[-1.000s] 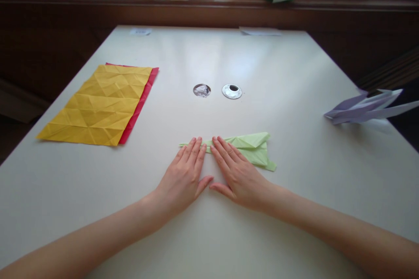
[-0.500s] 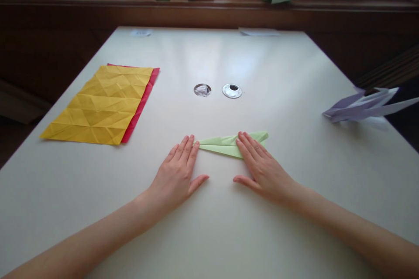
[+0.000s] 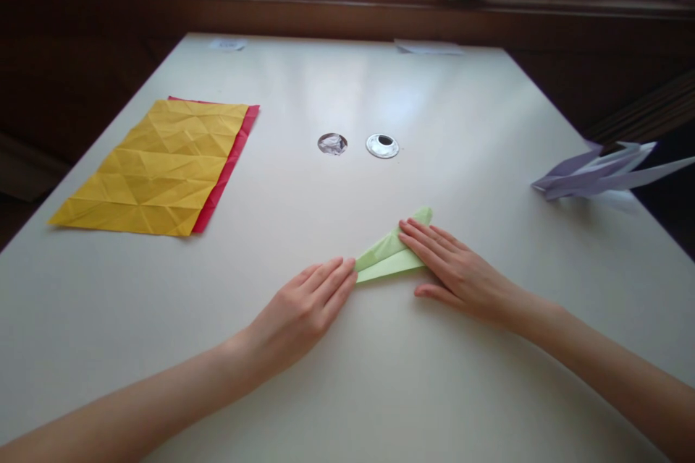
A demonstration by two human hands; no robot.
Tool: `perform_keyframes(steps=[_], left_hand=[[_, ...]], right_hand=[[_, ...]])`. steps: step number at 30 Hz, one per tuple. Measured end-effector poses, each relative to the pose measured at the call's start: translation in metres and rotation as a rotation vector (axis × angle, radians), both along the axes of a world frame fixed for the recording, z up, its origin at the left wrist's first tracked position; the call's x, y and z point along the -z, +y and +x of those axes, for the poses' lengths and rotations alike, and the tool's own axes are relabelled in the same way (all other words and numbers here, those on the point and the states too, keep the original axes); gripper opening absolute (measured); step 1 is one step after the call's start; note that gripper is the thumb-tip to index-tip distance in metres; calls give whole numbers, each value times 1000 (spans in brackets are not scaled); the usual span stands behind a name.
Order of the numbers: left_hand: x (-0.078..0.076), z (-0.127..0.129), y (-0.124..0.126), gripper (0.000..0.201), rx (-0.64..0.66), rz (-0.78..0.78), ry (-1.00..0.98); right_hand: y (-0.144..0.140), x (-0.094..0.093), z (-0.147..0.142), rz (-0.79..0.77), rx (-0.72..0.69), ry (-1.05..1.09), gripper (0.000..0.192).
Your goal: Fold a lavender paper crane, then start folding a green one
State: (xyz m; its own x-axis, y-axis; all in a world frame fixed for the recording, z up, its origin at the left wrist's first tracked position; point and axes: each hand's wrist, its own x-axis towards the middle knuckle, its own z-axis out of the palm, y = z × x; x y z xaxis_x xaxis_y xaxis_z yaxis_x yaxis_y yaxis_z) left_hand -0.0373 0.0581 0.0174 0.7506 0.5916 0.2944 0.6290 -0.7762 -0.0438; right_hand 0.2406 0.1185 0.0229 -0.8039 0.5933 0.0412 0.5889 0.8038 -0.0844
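Observation:
A long, narrow piece of folded light green paper (image 3: 388, 260) lies slanted on the table, its thin tip toward me on the left and its wider end farther away on the right. My left hand (image 3: 310, 304) has its fingers pressed together over the thin tip; the thumb is tucked out of sight, and the tip is hidden under the fingers. Near the wider end, my right hand (image 3: 456, 268) rests with fingers stretched flat across the paper and the thumb apart on the tabletop.
On the left of the white table (image 3: 347, 391) a creased yellow sheet (image 3: 157, 166) overlaps a red sheet (image 3: 225, 173). A purple folded-paper model (image 3: 589, 172) stands at the right edge. Two round cable holes, one with a metal ring (image 3: 382, 146), lie beyond my hands.
The green paper has turned, its thin tip coming nearer me and its wide end going away. My left hand moved right and nearer with its thumb tucked in; my right hand shifted slightly right.

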Motion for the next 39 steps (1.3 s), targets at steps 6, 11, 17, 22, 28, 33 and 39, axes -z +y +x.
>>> perform_keyframes(steps=[6,11,17,22,28,33,39], left_hand=[[-2,-2,0,33,12,23,-31],[-6,-1,-2,31,-45,40,-52],[-5,-2,-2,24,-41,-7,-103],[-4,-1,-2,19,-57,64,-149],[-4,2,-8,25,-82,143,-75],[-1,3,-10,31,-134,103,7],[2,3,-9,31,-142,86,-11]], right_hand=[[1,-16,-24,46,34,193,27],[1,-24,-59,38,16,327,5],[-16,-7,-76,-15,37,383,16],[-21,-4,-69,88,-7,357,19],[-13,-6,-70,157,170,336,7],[-6,-3,-72,-47,276,435,6],[-5,1,-69,-213,312,549,7]])
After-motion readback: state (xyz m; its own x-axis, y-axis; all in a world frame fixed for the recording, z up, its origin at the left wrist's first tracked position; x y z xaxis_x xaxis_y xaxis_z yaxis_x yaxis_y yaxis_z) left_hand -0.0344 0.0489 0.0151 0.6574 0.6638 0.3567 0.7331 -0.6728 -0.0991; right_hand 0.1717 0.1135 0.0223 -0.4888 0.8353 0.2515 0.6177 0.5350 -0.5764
